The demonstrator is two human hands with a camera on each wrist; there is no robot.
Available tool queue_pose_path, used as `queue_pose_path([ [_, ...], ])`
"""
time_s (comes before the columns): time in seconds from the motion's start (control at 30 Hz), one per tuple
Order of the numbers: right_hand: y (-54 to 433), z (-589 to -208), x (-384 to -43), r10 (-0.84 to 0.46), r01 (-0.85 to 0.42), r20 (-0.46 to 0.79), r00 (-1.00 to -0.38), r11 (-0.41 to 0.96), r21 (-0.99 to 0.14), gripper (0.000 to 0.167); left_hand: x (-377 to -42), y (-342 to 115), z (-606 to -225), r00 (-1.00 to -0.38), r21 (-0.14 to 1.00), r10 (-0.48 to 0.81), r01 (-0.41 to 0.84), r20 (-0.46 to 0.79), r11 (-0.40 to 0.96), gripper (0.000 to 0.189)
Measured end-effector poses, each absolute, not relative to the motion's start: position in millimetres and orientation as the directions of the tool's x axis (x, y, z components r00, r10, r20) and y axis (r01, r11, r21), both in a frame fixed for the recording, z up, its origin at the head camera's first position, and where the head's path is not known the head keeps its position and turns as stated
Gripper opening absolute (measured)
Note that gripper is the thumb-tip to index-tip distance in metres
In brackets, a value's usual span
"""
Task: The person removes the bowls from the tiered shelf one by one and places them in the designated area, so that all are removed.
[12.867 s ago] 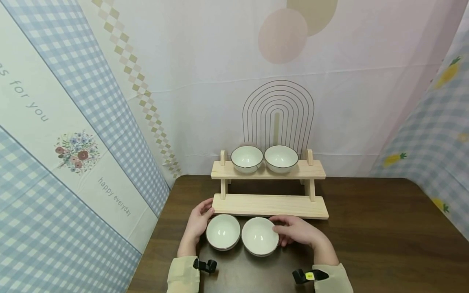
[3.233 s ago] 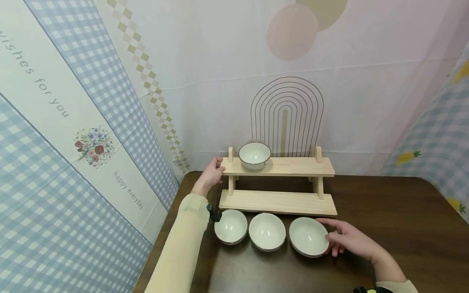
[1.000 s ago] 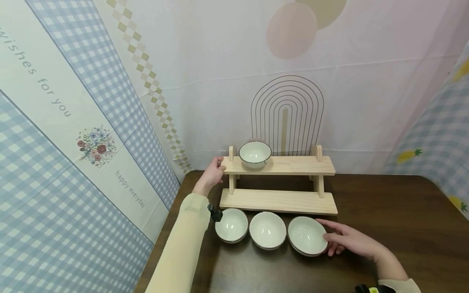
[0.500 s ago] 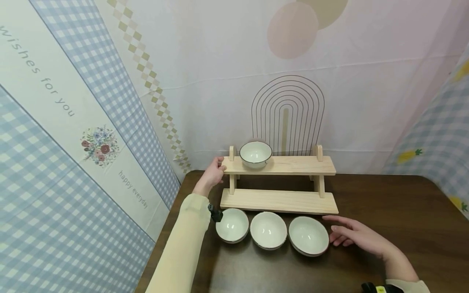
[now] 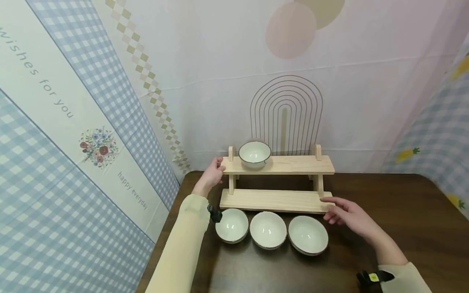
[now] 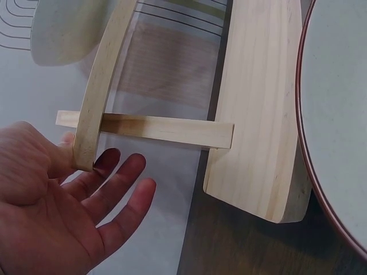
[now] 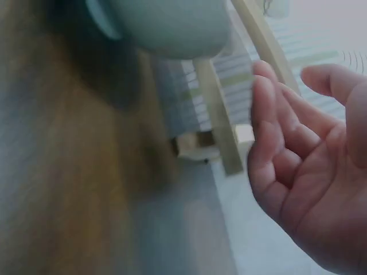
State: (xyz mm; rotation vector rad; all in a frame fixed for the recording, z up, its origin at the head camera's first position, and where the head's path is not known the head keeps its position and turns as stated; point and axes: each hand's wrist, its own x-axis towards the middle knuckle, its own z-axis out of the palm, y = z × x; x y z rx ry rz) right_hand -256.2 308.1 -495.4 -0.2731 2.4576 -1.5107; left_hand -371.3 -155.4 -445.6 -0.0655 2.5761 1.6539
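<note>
A two-tier wooden shelf rack (image 5: 300, 164) stands at the back of the table. My left hand (image 5: 211, 174) pinches the left end of its upper board; in the left wrist view thumb and forefinger meet around that board (image 6: 94, 103), the other fingers loosely spread. One white, dark-rimmed bowl (image 5: 254, 154) sits left of centre on the upper board. In a row before the rack are a left bowl (image 5: 231, 226), a middle bowl (image 5: 268, 230) and a right bowl (image 5: 307, 235). My right hand (image 5: 349, 216), fingers relaxed and holding nothing, hovers by the lower board's right end.
The lower board (image 5: 271, 200) of the rack bears no bowl. Dark brown wood forms the table (image 5: 395, 203). Behind it hangs a pale printed cloth (image 5: 205, 101); blue checked cloth (image 5: 44, 199) hangs at the left.
One upper-board bowl has come down to the row's right end. My left hand rose from the lower to the upper board. My right hand released the right bowl and moved up toward the rack.
</note>
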Motion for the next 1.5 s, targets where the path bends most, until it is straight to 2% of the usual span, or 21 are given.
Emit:
queue_pose_path([
  [0.3, 275, -459, -291, -0.32, -0.163, 0.014, -0.947, 0.444, -0.881, 0.042, -373, -154, -446, -0.996, 0.904, -0.01, -0.09, -0.094, 0.418, 0.045],
  [0.53, 240, -427, -324, -0.346, -0.17, 0.001, -0.938, 0.458, -0.872, 0.045, -375, -154, -446, -0.996, 0.904, -0.023, -0.088, -0.086, 0.419, 0.046],
  [0.87, 193, -403, -370, -0.3, -0.185, 0.038, -0.953, 0.479, -0.858, 0.052, -376, -153, -447, -0.996, 0.905, -0.035, -0.091, -0.084, 0.416, 0.045],
  [1.3, 163, -391, -394, -0.305, -0.141, 0.003, -0.952, 0.431, -0.891, 0.066, -378, -147, -444, -0.995, 0.902, -0.038, -0.102, -0.094, 0.419, 0.047],
  [1.5, 155, -389, -399, -0.317, -0.129, -0.009, -0.948, 0.413, -0.901, 0.067, -380, -146, -444, -0.995, 0.903, -0.047, -0.103, -0.092, 0.418, 0.047],
])
